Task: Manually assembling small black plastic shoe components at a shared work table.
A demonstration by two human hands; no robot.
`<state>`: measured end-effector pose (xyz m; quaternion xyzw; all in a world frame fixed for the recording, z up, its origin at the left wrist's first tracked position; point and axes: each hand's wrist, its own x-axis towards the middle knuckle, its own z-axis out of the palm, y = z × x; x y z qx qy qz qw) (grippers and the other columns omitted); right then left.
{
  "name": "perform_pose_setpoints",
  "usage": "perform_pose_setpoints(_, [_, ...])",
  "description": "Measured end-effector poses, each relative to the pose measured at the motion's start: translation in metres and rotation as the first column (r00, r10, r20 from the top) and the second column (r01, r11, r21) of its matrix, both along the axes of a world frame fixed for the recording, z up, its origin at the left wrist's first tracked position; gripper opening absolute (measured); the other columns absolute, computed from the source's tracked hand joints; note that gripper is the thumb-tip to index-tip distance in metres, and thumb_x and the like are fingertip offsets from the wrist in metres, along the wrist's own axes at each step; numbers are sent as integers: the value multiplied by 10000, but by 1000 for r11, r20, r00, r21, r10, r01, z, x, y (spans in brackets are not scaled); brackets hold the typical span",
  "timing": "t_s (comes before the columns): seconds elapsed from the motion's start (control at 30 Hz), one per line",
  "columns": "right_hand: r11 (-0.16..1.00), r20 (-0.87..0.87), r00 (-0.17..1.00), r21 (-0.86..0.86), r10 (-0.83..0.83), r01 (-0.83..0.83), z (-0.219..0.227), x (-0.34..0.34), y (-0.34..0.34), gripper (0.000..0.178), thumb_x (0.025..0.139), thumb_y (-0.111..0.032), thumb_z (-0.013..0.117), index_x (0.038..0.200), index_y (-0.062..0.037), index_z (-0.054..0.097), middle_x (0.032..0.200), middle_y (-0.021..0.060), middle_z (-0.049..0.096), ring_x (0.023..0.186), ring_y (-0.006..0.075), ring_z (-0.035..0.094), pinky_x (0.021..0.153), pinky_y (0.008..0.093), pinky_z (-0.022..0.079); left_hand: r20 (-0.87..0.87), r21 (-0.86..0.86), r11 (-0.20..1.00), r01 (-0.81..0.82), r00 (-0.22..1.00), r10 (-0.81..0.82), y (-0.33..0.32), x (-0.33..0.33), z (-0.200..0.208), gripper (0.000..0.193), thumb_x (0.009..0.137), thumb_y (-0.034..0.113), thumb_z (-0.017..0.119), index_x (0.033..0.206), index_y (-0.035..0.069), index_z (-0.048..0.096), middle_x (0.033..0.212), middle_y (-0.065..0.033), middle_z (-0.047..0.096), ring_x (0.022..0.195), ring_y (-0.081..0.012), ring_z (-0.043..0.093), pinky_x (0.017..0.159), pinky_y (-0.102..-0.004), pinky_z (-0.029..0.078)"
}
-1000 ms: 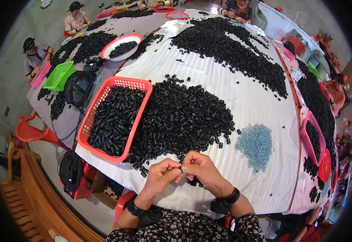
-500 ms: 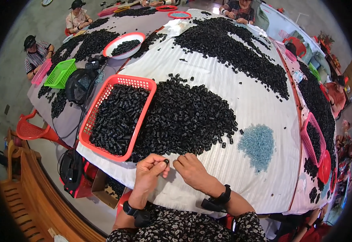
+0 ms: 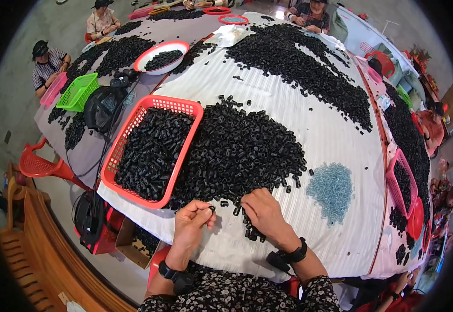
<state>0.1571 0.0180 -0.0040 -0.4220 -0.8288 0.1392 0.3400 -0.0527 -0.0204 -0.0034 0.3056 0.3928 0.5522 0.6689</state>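
Note:
In my left hand (image 3: 191, 221), a small black plastic cap (image 3: 212, 208) is pinched between thumb and fingers. My right hand (image 3: 264, 210) bends over the near edge of a big pile of black caps (image 3: 242, 151), its fingers curled together and pointing down. What its fingertips touch or hold is hidden. Just below that hand, a small cluster of loose caps (image 3: 254, 231) lies on the white cloth (image 3: 299, 249). A red-orange basket (image 3: 191, 151) full of similar black pieces stands left of the pile, its side against it.
Small clear bluish pieces (image 3: 331, 192) form a heap to the right. Farther back spreads another black pile (image 3: 299, 62). A white basin with a red rim (image 3: 180, 65), a green basket (image 3: 78, 93) and a black fan (image 3: 102, 110) stand left. Several people sit around the tables.
My right hand has moved right and slightly away from my left hand. A cluster of black caps now lies on the cloth beneath it. My left hand keeps its cap, nearly still.

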Motion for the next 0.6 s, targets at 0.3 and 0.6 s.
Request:
perform_pose_setpoints(0.3, [989,-5,994,-99,110,-110,1,-10,-11,148,779,-31,608,922,-40,574,806,114,526,802,281,523,702,368,434,-14,-18,999,-30,999,30,0,-2,-1,66,879,45,571,917,-4,592,763,-70,623,643,-108,566,577,-242,469])
perform_pose_setpoints(0.6, [995,216,976,-93,-7,28,7,0,-7,130,742,-18,558,869,-44,545,764,106,481,717,276,534,614,374,453,-35,-23,999,-22,999,22,0,0,-7,60,884,40,561,914,-6,586,759,-75,618,632,-108,556,571,-235,461])
